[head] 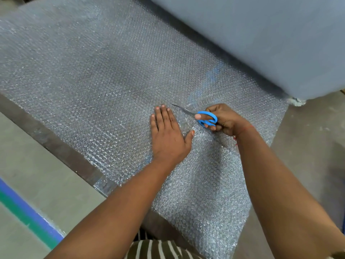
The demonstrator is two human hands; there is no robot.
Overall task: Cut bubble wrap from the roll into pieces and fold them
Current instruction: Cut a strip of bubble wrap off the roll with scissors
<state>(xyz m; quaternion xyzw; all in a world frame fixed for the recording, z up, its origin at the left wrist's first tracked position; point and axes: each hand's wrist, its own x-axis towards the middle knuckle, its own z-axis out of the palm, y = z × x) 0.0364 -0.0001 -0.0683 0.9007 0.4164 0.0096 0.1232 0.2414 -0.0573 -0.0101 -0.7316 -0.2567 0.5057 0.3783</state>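
Pressing my left hand [169, 134] flat, palm down and fingers spread together, I pin the clear sheet of bubble wrap [104, 86] against the desk [56, 144]. That grip is open, clamped on nothing, only bearing down on the plastic. My right hand [222, 119] sits just beside it, its grip closed through the loops of the blue-handled scissors [202, 117], thumb in one loop and fingers curled through the other. The steel blades point away from me and to the left, their tips lying just past the fingertips of my left hand; they look almost shut, though I cannot tell how far the metal sits within the plastic.

The sheet covers most of the desk, running from the near edge by my body out to the big grey-blue roll of bubble wrap [261, 34] lying across the far right side, from which it feeds. A crumpled ridge of the sheet rises between my two hands. At the left, a dark strip of the desk's edge shows bare beside the sheet, with a grey floor [28, 165] below it carrying a blue and green stripe [28, 214]. A thin red thread [235, 139] circles my right wrist, and a striped garment [158, 249] shows at the bottom.
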